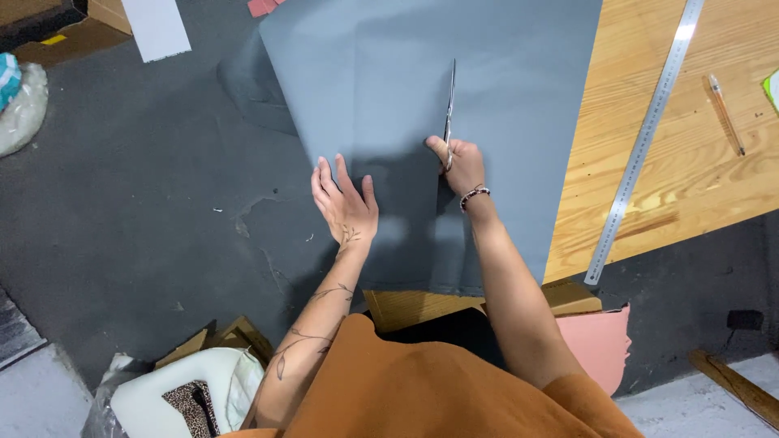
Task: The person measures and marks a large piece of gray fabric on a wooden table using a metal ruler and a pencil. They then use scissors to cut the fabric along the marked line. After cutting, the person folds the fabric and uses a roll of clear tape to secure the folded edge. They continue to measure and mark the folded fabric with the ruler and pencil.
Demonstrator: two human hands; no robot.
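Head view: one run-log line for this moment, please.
right hand: scissors cutting grey sheet | left hand: flat on sheet | wooden table: metal ruler, pen

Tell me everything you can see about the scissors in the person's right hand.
The scissors look like metal, with long, slim, silvery blades. The right hand grips the handles, which are mostly hidden by the fingers. The blades point away from the person and lie along the large grey sheet that hangs over the wooden table. The left hand presses flat on the sheet nearby and does not touch the scissors.
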